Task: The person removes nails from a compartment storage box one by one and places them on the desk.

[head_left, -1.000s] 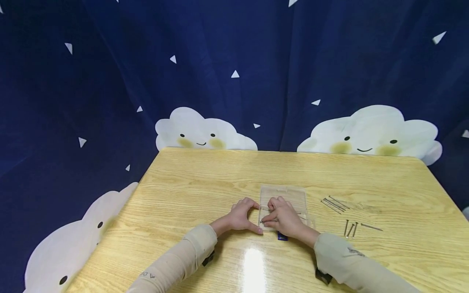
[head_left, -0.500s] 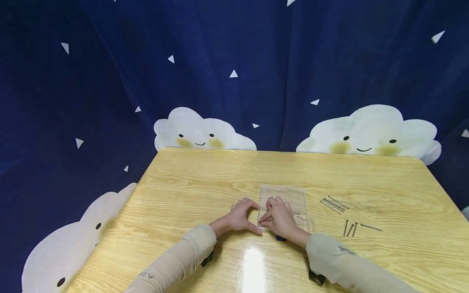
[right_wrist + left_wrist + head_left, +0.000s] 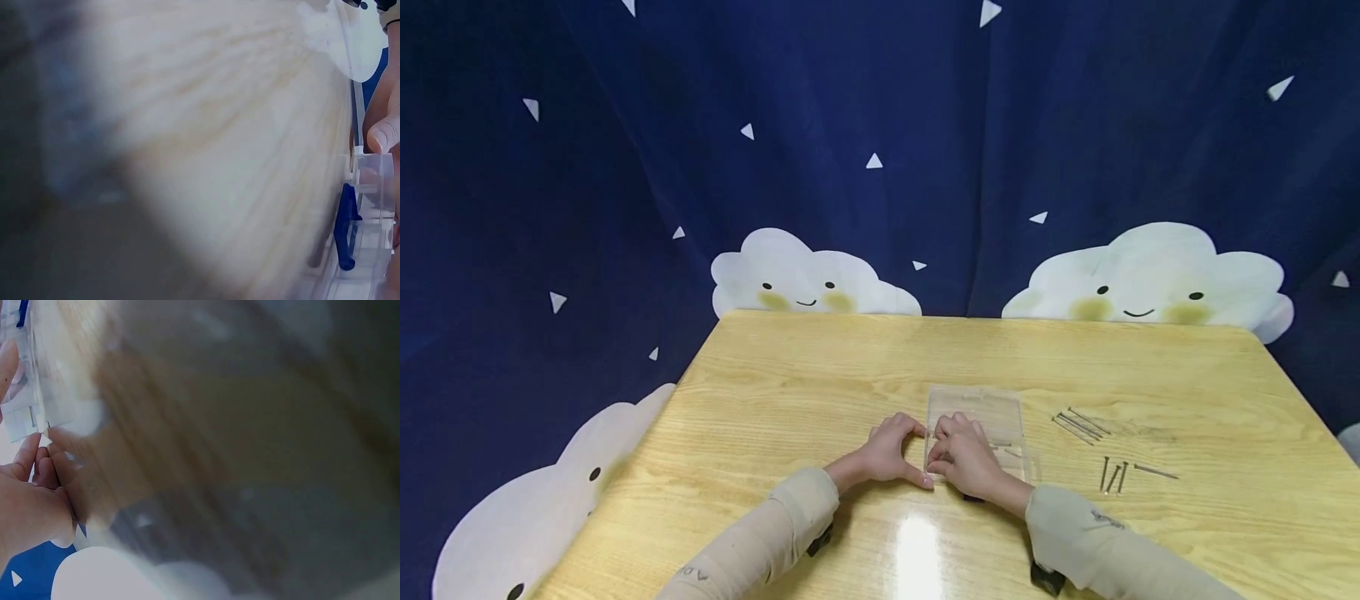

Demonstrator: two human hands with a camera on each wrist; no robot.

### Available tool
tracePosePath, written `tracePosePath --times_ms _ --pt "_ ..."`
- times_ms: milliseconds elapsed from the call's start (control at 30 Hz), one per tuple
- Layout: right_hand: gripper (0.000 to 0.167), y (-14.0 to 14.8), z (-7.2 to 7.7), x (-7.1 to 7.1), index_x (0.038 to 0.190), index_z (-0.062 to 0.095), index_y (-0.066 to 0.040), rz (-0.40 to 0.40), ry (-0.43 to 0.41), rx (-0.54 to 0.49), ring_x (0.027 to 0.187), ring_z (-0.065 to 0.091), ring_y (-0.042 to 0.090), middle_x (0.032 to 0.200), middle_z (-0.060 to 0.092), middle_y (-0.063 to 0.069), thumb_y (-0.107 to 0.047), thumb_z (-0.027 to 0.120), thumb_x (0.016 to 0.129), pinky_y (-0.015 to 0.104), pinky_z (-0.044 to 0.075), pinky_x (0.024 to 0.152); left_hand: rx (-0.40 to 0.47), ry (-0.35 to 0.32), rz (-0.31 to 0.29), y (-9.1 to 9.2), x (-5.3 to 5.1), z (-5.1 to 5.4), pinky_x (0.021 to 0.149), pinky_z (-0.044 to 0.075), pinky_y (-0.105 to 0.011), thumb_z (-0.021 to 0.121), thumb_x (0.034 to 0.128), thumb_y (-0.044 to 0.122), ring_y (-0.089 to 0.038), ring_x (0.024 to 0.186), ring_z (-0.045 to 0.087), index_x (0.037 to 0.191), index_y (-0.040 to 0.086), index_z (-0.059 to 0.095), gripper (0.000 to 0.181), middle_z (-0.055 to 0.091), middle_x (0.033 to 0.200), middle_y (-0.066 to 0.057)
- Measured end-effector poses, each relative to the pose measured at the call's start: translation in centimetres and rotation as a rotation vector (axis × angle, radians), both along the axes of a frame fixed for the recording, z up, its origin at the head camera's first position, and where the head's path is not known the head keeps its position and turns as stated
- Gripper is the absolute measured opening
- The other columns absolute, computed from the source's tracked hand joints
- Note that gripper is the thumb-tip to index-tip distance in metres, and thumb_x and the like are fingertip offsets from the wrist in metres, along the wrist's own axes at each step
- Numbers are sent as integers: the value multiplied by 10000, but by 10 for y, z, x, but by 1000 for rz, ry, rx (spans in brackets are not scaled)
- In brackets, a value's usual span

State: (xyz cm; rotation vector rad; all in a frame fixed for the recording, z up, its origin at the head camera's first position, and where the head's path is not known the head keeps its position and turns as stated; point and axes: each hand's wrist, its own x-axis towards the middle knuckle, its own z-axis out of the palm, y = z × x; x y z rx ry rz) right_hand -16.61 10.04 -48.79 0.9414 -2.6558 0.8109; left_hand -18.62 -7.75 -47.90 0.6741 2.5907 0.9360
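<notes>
A clear plastic box (image 3: 1017,471) lies opened on the table, its transparent lid (image 3: 1002,407) folded back on the far side. A few nails (image 3: 1002,445) show inside it. My left hand (image 3: 887,450) holds the box's left side, thumb near the front corner and fingers farther back. Over the left part of the box, my right hand (image 3: 966,461) reaches in with bent fingers; whatever lies at its fingertips is hidden. The box's blue latch (image 3: 347,226) shows at its front in the right wrist view.
Several loose nails (image 3: 1077,427) lie right of the box, and a second group (image 3: 1114,475) nearer me. One more nail (image 3: 1156,472) lies beside that group. The wooden table (image 3: 820,358) ends at a dark blue curtain (image 3: 820,75) with clouds.
My right hand has shifted slightly left and nearer me inside the box. The left hand stays at the box's side. The head view has tilted slightly.
</notes>
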Motion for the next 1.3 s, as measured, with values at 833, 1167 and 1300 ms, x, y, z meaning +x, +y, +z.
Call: tracePosePath --times_ms 833,1167,1300 --pt "72 10 11 -3 682 706 -113 109 -96 -307 725 248 95 728 287 -69 -65 759 688 256 242 628 -16 16 7 0 1 -1 852 267 -352 835 597 404 -183 1076 394 1143 125 534 683 461 1139 21" --pt "94 13 23 2 695 704 -112 65 -80 -332 761 283 95 740 296 -77 -45 766 675 249 293 649 -23 21 13 0 2 -1 856 276 -356 842 590 392 -183 1085 392 1139 126 541 679 461 1120 29" --pt "85 17 28 4 708 705 -119 32 -130 -341 791 300 105 747 305 -69 -56 759 693 261 298 685 -20 27 16 0 2 -1 861 275 -356 844 587 391 -184 1083 396 1137 127 542 681 465 1122 24"
